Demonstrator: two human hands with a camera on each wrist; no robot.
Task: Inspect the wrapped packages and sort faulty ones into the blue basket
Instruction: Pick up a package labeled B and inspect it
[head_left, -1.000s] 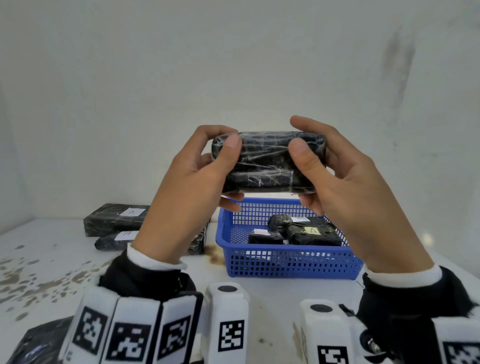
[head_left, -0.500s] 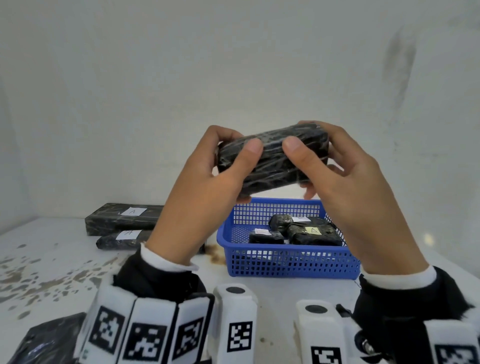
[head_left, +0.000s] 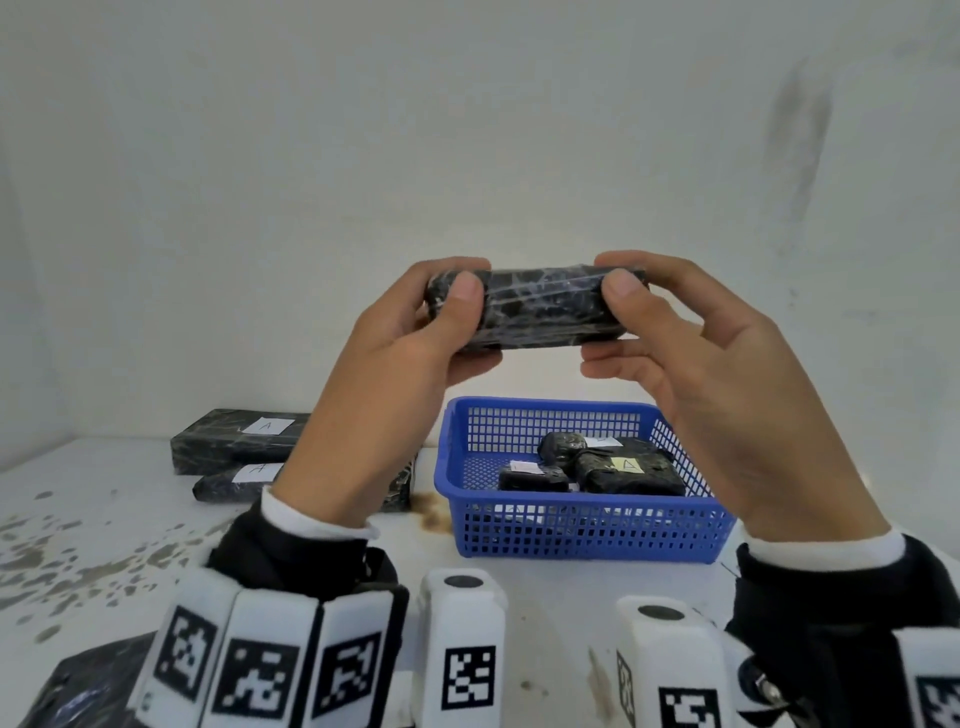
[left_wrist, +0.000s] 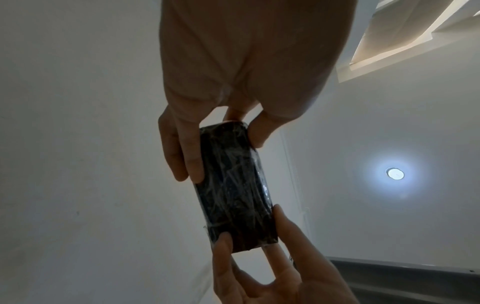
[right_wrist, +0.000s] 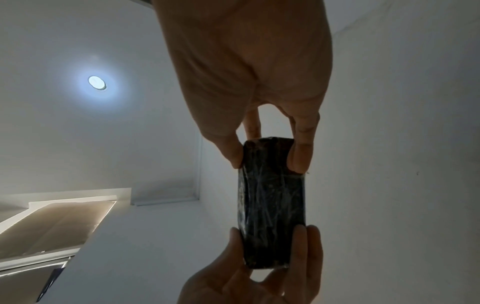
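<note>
A black package (head_left: 540, 306) wrapped in clear film is held level in the air above the blue basket (head_left: 587, 525). My left hand (head_left: 415, 338) pinches its left end between thumb and fingers. My right hand (head_left: 691, 332) pinches the right end the same way. Both wrist views show the package (left_wrist: 233, 185) (right_wrist: 271, 201) gripped at each end, with no label in sight. Inside the basket lie several black packages, one with a yellow label (head_left: 626, 465).
Two labelled black packages (head_left: 234, 441) (head_left: 239, 480) lie on the stained white table (head_left: 104, 530) left of the basket. Another dark package (head_left: 67, 691) sits at the near left corner. A white wall stands close behind.
The package went from tilted back to level and turned in my fingers. Both hands moved apart, from its middle out to its ends.
</note>
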